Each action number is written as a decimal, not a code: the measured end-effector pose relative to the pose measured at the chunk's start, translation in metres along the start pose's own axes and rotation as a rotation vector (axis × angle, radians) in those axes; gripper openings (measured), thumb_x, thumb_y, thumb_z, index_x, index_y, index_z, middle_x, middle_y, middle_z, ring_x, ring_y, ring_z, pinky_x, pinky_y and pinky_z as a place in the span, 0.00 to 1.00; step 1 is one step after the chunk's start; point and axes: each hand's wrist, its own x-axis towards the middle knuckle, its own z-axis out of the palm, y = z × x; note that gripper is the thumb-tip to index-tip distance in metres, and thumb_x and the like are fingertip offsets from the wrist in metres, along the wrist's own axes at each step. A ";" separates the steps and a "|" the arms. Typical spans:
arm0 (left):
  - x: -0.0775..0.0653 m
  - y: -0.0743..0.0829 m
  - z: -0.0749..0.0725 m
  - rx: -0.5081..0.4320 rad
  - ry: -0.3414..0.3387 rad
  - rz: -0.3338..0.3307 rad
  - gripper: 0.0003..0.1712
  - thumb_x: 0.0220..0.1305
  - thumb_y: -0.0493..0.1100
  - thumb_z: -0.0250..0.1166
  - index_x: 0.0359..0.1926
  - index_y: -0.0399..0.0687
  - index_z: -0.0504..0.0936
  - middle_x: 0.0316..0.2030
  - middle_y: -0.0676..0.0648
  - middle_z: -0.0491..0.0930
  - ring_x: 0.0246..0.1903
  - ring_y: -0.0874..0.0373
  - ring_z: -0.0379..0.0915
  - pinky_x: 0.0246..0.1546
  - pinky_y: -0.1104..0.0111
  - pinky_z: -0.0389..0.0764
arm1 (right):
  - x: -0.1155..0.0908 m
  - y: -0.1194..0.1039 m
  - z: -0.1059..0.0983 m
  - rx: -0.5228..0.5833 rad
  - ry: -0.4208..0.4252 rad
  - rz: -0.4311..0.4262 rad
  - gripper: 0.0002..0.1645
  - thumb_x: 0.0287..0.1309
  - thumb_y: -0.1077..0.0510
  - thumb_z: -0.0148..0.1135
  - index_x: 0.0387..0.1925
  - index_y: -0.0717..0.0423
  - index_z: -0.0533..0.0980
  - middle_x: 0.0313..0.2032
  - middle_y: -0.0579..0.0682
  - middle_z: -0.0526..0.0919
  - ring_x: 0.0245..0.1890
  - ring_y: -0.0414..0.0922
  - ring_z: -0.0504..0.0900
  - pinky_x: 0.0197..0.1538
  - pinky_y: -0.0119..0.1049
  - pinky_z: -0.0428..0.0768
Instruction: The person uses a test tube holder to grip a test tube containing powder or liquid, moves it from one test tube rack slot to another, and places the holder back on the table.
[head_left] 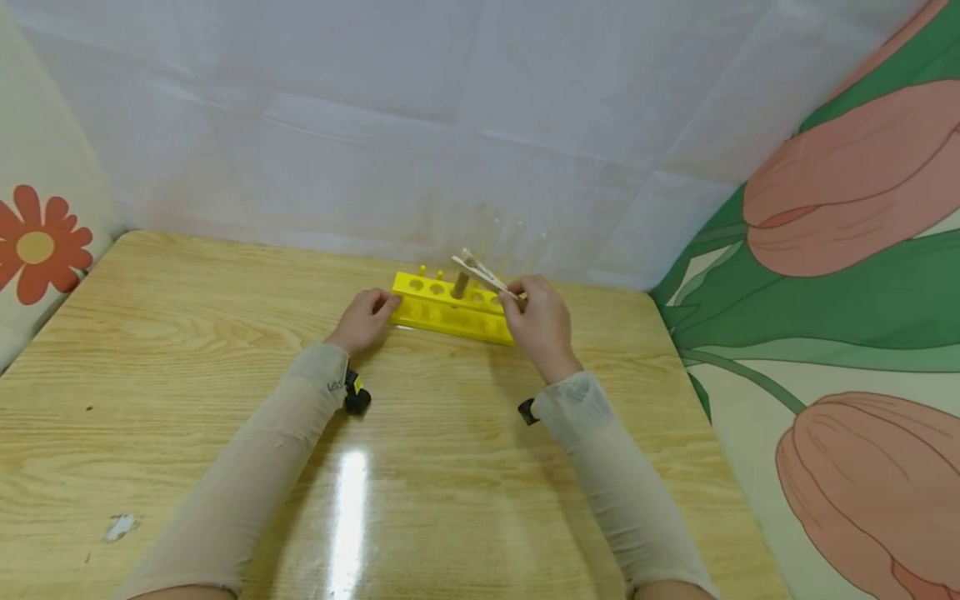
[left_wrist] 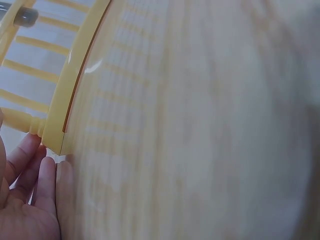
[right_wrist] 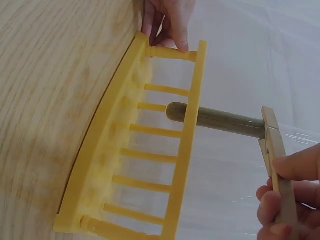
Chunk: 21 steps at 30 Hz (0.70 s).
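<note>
A yellow test tube rack (head_left: 450,321) stands near the back of the table. My left hand (head_left: 365,319) holds its left end, thumb at the top board and fingers at the end post, as the right wrist view shows. My right hand (head_left: 542,323) grips a wooden test tube clamp (right_wrist: 276,157) by its handle. The clamp's jaws pinch the upper end of a test tube (right_wrist: 230,122) filled with something grey-brown. The rounded bottom of that tube passes through a hole in the rack's top board and hangs above the base. It also shows in the left wrist view.
Several clear, see-through test tubes (head_left: 516,235) stand upright at the back right of the rack. Bare pegs (head_left: 422,271) rise at its back left. A white cloth (head_left: 337,125) hangs close behind, and a flower-patterned cloth (head_left: 847,333) borders the wooden table (head_left: 420,483) on the right.
</note>
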 end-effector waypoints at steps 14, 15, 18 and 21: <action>-0.001 0.000 0.000 -0.007 -0.019 -0.020 0.32 0.70 0.63 0.43 0.51 0.39 0.72 0.49 0.38 0.68 0.47 0.46 0.64 0.50 0.53 0.65 | 0.003 -0.010 -0.009 -0.007 0.052 -0.046 0.10 0.61 0.55 0.61 0.33 0.60 0.78 0.32 0.52 0.77 0.26 0.44 0.76 0.28 0.36 0.76; -0.001 0.000 0.000 -0.007 -0.019 -0.019 0.32 0.70 0.63 0.43 0.51 0.39 0.72 0.49 0.38 0.68 0.47 0.46 0.64 0.50 0.53 0.65 | 0.003 -0.011 -0.010 -0.007 0.059 -0.049 0.11 0.61 0.55 0.61 0.33 0.60 0.78 0.32 0.52 0.78 0.26 0.44 0.77 0.28 0.36 0.77; -0.002 0.000 -0.001 -0.005 -0.012 -0.013 0.31 0.71 0.62 0.43 0.50 0.38 0.73 0.49 0.38 0.68 0.47 0.46 0.64 0.50 0.53 0.65 | 0.004 -0.013 -0.011 -0.010 0.074 -0.060 0.11 0.61 0.55 0.61 0.33 0.60 0.78 0.32 0.52 0.78 0.26 0.44 0.77 0.28 0.36 0.77; -0.001 0.000 -0.001 -0.004 -0.009 -0.011 0.31 0.71 0.61 0.43 0.50 0.38 0.73 0.48 0.38 0.68 0.47 0.45 0.64 0.50 0.53 0.65 | 0.004 -0.014 -0.012 -0.004 0.086 -0.071 0.11 0.61 0.55 0.61 0.34 0.60 0.78 0.33 0.52 0.78 0.26 0.43 0.77 0.28 0.35 0.77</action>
